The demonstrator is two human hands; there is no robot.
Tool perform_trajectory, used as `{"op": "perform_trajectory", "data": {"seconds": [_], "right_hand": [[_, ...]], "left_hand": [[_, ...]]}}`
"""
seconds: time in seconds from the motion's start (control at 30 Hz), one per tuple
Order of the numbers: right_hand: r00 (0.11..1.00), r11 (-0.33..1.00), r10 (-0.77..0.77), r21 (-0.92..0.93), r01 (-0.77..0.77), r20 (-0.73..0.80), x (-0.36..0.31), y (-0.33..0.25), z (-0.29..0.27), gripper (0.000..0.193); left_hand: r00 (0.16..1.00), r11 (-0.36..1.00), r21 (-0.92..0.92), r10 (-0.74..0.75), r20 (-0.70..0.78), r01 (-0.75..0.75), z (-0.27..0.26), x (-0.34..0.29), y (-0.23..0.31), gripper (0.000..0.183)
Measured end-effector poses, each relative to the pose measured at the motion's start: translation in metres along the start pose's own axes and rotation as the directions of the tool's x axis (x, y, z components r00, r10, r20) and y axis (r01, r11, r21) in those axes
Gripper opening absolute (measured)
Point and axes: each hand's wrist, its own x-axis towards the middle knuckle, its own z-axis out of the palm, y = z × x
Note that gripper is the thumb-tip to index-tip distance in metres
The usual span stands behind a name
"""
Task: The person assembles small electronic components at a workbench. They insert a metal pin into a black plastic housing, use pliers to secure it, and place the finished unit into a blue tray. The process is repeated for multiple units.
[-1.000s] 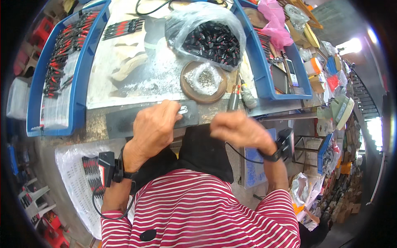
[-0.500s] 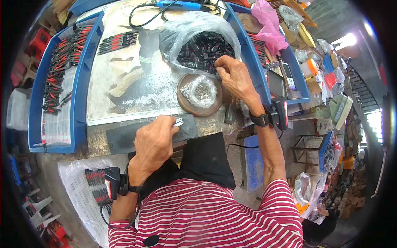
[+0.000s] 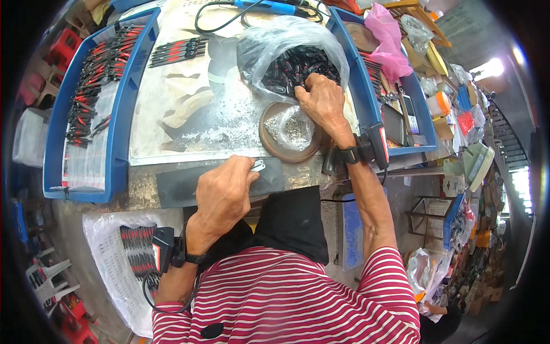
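My left hand (image 3: 224,186) is closed on a small flat silver metal piece (image 3: 259,165), whose end with holes sticks out past the fingers. That hand is over a dark flat plate (image 3: 175,186) at the table's near edge. My right hand (image 3: 326,103) reaches to the near side of a clear plastic bag (image 3: 260,40) full of small black-and-red plastic parts (image 3: 295,66). Its fingers are bent together among the parts, and what the fingertips pinch is hidden. Just below it stands a round brown dish (image 3: 268,140) with small metal pins (image 3: 295,132) in clear plastic.
A blue tray (image 3: 117,143) of red-and-black handled tools (image 3: 106,66) stands at the left. Similar tools (image 3: 179,51) lie in a row on the table. On the right, another blue tray (image 3: 361,86) holds a pink bag (image 3: 387,40) and a phone (image 3: 408,112). A blue-handled corded tool (image 3: 266,7) lies behind.
My right hand has shifted slightly and its fingers reach further into the black parts. My left hand still grips the metal piece. The whole view has shifted a little.
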Motion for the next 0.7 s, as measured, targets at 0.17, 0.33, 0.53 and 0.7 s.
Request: {"op": "perform_trajectory", "data": {"seconds": [0.17,0.33,0.53,0.7], "right_hand": [[0.990,0.919,0.140,0.371,-0.135,0.015,0.006,0.007,-0.001,0.026],[0.966,0.595,0.218,0.766,-0.244,0.138,-0.004,0.006,-0.025,0.014],[0.937,0.254,0.098,0.902,-0.350,0.336,-0.050,-0.021,-0.053,0.020],[0.893,0.159,0.051,0.879,-0.450,0.448,-0.087,-0.042,-0.054,0.020]], "left_hand": [[1.000,1.000,0.000,-0.024,0.000,0.024,0.001,-0.001,0.000,0.018],[0.997,0.993,-0.103,-0.059,-0.043,0.054,0.002,0.000,-0.002,0.014],[0.996,0.988,-0.141,-0.077,-0.049,0.070,0.001,0.001,0.005,0.014],[0.995,0.988,-0.133,-0.085,-0.048,0.078,0.002,0.000,0.010,0.014]]}}
